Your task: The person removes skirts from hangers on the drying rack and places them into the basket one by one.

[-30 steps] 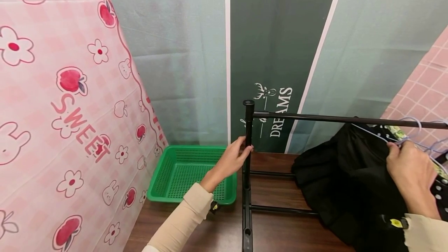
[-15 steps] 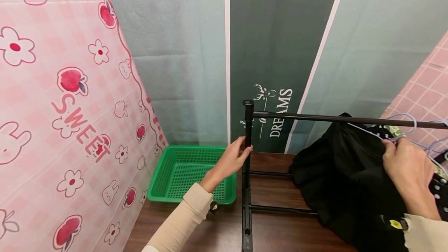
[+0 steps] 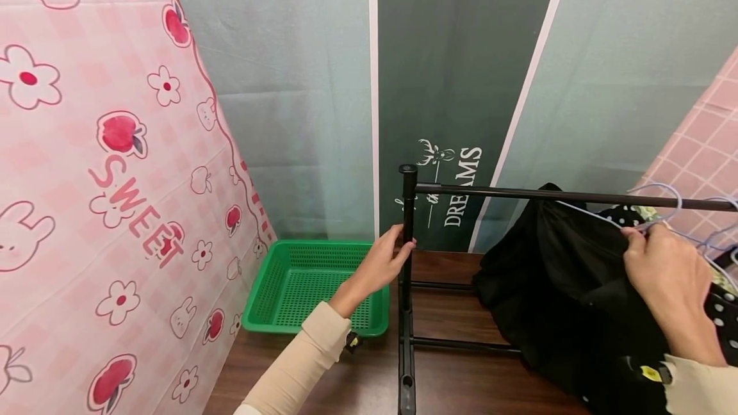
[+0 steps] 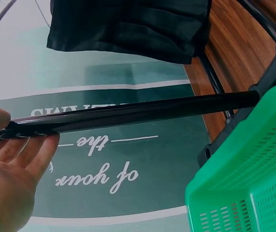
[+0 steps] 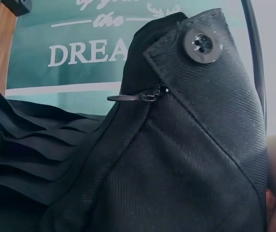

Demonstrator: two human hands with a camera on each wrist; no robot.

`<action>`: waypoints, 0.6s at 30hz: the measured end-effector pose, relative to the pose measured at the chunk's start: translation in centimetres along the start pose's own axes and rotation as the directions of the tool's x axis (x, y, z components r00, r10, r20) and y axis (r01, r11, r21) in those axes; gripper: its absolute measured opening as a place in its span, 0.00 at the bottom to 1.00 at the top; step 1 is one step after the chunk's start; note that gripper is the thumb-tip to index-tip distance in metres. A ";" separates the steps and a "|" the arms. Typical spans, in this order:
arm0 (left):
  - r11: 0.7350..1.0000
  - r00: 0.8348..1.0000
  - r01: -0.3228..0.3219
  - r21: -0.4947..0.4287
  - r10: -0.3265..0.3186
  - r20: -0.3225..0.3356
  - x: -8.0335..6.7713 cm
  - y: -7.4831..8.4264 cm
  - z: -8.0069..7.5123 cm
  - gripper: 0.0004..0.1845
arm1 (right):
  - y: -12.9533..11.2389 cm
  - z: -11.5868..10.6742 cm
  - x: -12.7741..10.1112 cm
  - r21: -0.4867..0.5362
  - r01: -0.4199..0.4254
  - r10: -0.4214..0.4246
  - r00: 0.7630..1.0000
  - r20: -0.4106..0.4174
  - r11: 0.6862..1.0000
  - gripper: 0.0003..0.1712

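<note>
My left hand [image 3: 377, 260] grips the black upright post [image 3: 409, 210] of a clothes rack, its fingers curled round the post near the top in the left wrist view. At the right of the head view, my right hand [image 3: 671, 277] pinches a pale blue hanger [image 3: 680, 200] just below its hook, which overlaps the rack's top rail [image 3: 519, 193]. From that hanger hangs a black pleated skirt [image 3: 553, 287]. Close up in the right wrist view, the skirt's waistband shows a black button [image 5: 203, 45] and a zipper pull [image 5: 128, 97]; there the right hand is mostly hidden.
A green plastic basket [image 3: 271, 287] stands left of the post on the brown wooden surface [image 3: 369, 383]. Dotted black clothing [image 3: 723, 312] and more hangers are at the far right. Lower bars [image 3: 467, 346] of the rack run behind the skirt. Printed cloths hang behind and at the left.
My right hand has shifted slightly left along the rail, carrying the hanger and skirt with it. The left hand has stayed on the post.
</note>
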State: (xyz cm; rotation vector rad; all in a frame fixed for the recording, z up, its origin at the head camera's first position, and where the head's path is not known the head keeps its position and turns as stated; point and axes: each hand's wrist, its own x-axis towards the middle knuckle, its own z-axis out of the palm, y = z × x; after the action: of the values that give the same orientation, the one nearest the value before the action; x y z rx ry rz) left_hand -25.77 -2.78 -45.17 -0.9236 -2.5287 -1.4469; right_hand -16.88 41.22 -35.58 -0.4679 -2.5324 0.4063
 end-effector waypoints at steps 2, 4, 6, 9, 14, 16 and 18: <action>1.000 1.000 0.004 -0.002 -0.004 0.001 0.0 -0.1 0.0 0.30 | -0.3 -0.1 -0.2 0.001 0.005 -0.005 1.000 -0.005 1.000 0.23; 1.000 1.000 0.006 -0.003 -0.006 0.000 0.0 -0.1 0.0 0.30 | -0.5 -0.2 -0.3 0.004 0.007 -0.007 1.000 -0.009 1.000 0.24; 1.000 1.000 0.008 -0.001 -0.008 0.000 0.0 -0.2 0.0 0.30 | -0.7 -0.3 -0.4 0.007 0.008 -0.008 1.000 -0.012 1.000 0.24; 1.000 1.000 0.009 0.002 -0.009 -0.002 -0.1 -0.2 0.1 0.30 | -0.9 -0.4 -0.6 0.014 0.012 -0.011 1.000 -0.020 1.000 0.24; 1.000 1.000 0.013 -0.004 -0.013 -0.003 -0.1 -0.1 0.1 0.31 | -1.0 -0.4 -0.6 0.020 0.020 -0.020 0.999 -0.030 1.000 0.24; 1.000 1.000 0.013 -0.005 -0.013 -0.003 -0.1 -0.1 0.1 0.30 | -0.9 -0.4 -0.5 0.024 0.023 -0.022 0.999 -0.036 0.999 0.25; 1.000 1.000 0.015 0.008 -0.014 -0.007 -0.1 -0.1 0.1 0.31 | -0.9 -0.4 -0.5 0.030 0.026 -0.025 0.999 -0.042 0.999 0.26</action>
State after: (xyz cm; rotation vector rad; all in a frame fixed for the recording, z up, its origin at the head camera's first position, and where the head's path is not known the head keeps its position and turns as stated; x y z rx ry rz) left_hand -25.68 -2.78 -45.34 -0.8995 -2.5396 -1.4409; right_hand -16.49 40.25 -35.14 -0.4280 -2.4862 0.4209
